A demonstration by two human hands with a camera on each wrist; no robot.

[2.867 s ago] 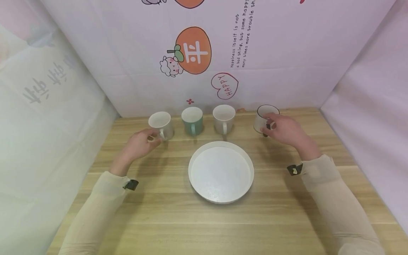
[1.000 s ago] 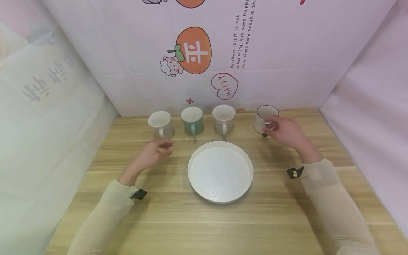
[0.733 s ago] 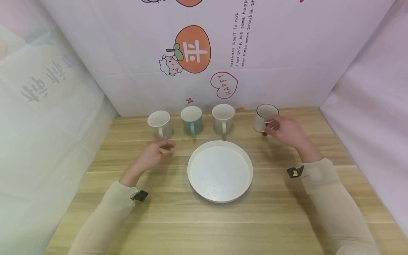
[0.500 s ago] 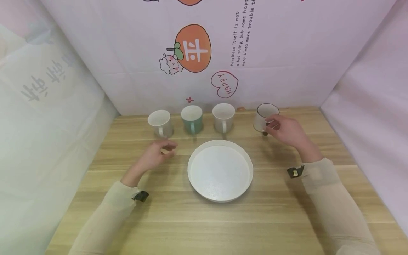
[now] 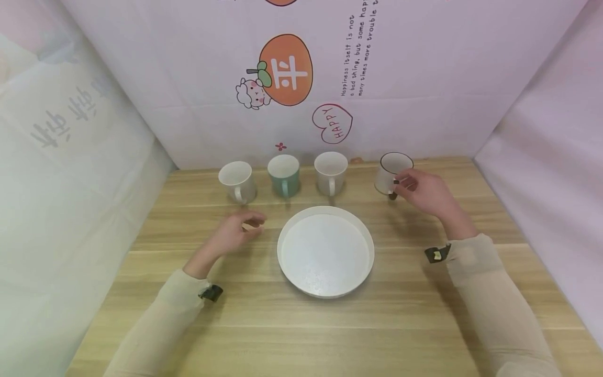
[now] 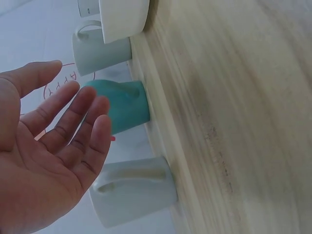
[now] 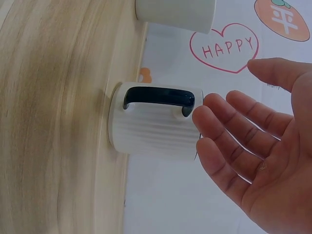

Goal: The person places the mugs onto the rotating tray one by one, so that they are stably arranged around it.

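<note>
My left hand [image 5: 234,232] hovers over the table left of a round white tray [image 5: 326,251], fingers relaxed and holding nothing. Behind it stand a white mug [image 5: 235,180] and a teal mug [image 5: 285,175], handles facing me; in the left wrist view the fingertips overlap the teal mug [image 6: 124,105]. A third, pale mug [image 5: 330,174] is right of the teal one. On the far right is a white mug [image 5: 383,175] with a dark rim and black handle [image 7: 158,96]. My right hand [image 5: 424,192] is close in front of it, fingers loosely bent with nothing between them.
A wooden table [image 5: 282,340] carries the mugs in a row along its back edge. Behind them rises a white printed cloth [image 5: 400,68]. White cloth also hangs on the left [image 5: 61,209] and right sides.
My left hand has drawn back from the leftmost mug's handle and drifted right toward the tray. The right hand has eased slightly away from the black-handled mug. The mugs stay put.
</note>
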